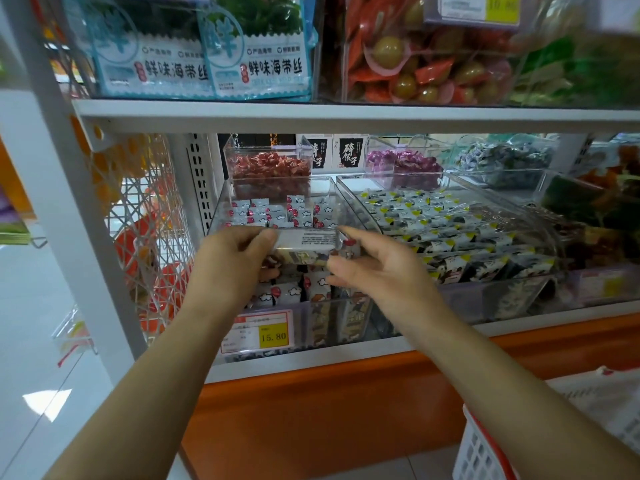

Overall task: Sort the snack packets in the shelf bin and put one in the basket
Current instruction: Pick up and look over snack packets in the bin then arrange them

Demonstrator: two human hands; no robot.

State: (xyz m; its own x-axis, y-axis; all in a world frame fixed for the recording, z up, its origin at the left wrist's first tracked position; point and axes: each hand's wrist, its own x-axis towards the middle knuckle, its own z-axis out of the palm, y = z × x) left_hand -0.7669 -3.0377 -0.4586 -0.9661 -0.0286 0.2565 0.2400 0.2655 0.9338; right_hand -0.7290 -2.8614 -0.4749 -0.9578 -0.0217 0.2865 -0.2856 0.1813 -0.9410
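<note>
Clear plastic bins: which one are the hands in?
The front-left clear plastic bin of white cloud-printed packets, with the yellow 15.80 price tag; left hand and right hand hold one packet.

The bin [221, 207] is open on top, with free air up to the shelf board [346, 111] above. A candy box [268, 164] blocks its rear, the next bin [358, 207] stands just beside on the right, and mesh [145, 220] closes the left. The left hand [232, 258] and right hand [377, 268], gripping a packet [308, 242], fill the opening's middle.
</note>
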